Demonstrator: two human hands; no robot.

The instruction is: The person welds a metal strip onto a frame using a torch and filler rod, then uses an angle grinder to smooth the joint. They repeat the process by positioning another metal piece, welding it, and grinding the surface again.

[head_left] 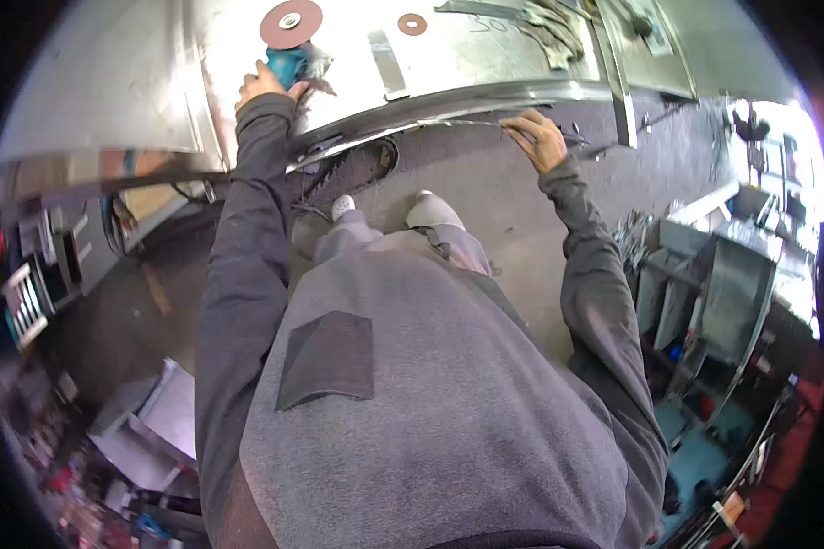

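Note:
At the upper left my left hand (pixel 267 90) is wrapped round the teal body of an angle grinder (pixel 287 66). A large reddish-brown disc (pixel 279 35) sits on the grinder, over the metal bench top (pixel 348 96). My right hand (pixel 538 139) is off the bench's front edge, thumb and fingers pinched together at the end of a thin, pale strip (pixel 462 123). That strip runs left from my fingertips along the edge. A short flat metal piece (pixel 389 69) lies between the two hands, farther back on the bench.
A smaller brown disc (pixel 412 25) and a pair of work gloves (pixel 551 37) lie on the bench. One metal bar (pixel 621 101) juts past its front edge. Below hangs a dark cable (pixel 389 163). Metal bins (pixel 737 293) stand to the right; sheet metal (pixel 151 430) is at lower left.

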